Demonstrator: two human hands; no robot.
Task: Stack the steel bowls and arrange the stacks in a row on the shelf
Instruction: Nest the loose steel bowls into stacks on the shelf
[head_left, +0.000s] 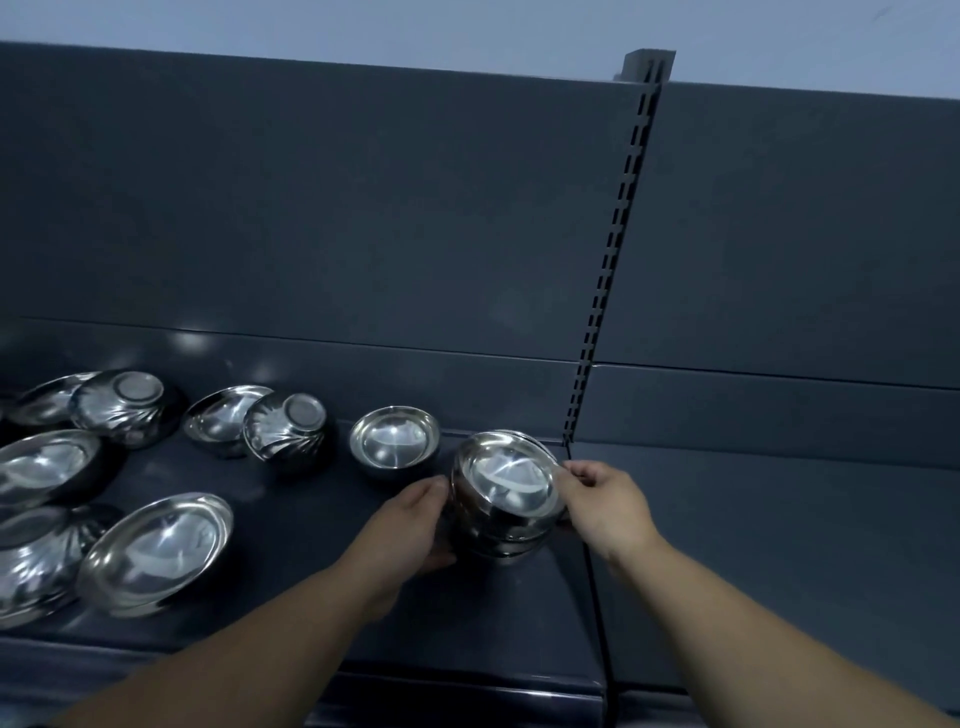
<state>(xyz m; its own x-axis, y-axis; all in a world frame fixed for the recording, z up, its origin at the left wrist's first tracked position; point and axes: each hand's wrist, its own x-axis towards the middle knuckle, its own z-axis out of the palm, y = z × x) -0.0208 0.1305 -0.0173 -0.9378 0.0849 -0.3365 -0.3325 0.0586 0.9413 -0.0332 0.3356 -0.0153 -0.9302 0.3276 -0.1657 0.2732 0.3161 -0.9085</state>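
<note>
A stack of steel bowls sits on the dark grey shelf near its right end, slightly tilted. My left hand presses against the stack's left side. On the right rim, my right hand pinches the top bowl. Just behind and to the left stands a single upright steel bowl. Further left lie several loose bowls, some upright and some upside down.
A slotted upright post divides this shelf bay from the neighbouring shelf on the right, which holds nothing in view. The grey back panel rises behind the bowls. The shelf's front edge runs below my forearms.
</note>
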